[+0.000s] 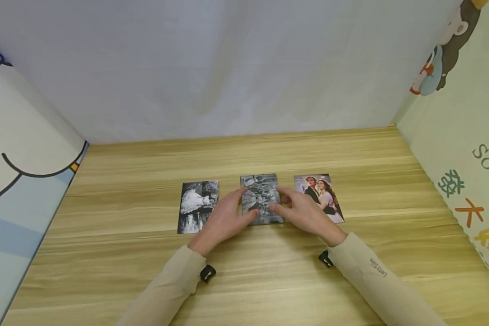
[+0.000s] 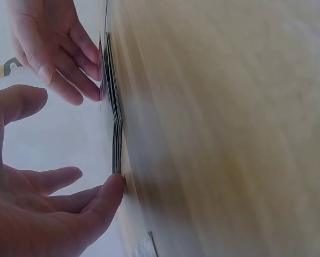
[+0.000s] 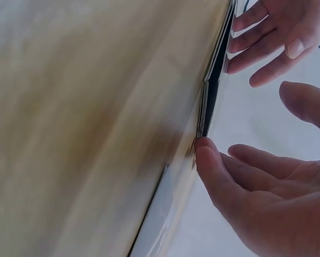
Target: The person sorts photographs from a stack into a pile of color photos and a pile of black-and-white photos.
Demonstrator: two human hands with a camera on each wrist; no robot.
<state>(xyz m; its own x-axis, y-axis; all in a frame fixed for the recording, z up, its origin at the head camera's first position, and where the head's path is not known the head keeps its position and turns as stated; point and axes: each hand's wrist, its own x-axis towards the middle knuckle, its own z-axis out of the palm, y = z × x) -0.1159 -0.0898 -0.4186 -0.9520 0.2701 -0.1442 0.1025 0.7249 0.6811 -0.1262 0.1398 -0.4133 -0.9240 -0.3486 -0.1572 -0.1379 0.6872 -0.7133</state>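
Observation:
A black-and-white picture card (image 1: 261, 194) lies in the middle of the wooden table, and from the side it shows as a thin stack of several layers (image 2: 116, 128). My left hand (image 1: 228, 215) is at the stack's left side, a fingertip touching its edge. On the opposite side my right hand (image 1: 303, 210) touches the edge with a fingertip in the right wrist view. Both thumbs stand raised apart from the stack in the wrist views. Left of it lies another black-and-white picture card (image 1: 192, 203); right of it, a colour picture card (image 1: 314, 190) of two people, partly behind my right hand.
The wood-grain table (image 1: 244, 280) meets a pale back wall (image 1: 187, 81). Side panels with cartoon drawings and lettering stand at the left (image 1: 16, 136) and right (image 1: 444, 149).

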